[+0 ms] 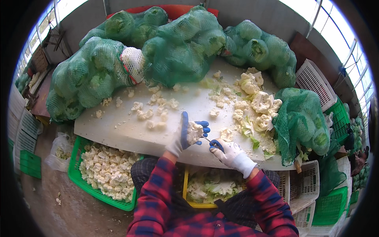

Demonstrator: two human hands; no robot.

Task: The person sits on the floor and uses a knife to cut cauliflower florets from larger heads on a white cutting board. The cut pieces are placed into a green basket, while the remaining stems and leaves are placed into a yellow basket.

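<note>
My left hand, in a white glove with blue-coated palm and fingers, cups a piece of cauliflower above the front edge of the white table. My right hand, gloved the same way, grips a small knife. Its thin blade points left and meets or nearly meets the cauliflower's underside; the tip is hard to make out. Just beyond my right hand lies a loose cauliflower floret. Further right are larger cauliflower pieces with leaf scraps and crumbs. Several cut florets are scattered left of my hands.
Green mesh sacks of cauliflower line the table's back, and another mesh sack sits at its right end. Below left stands a green crate full of florets. A yellow crate with trimmings is between my knees. White crates stand at right.
</note>
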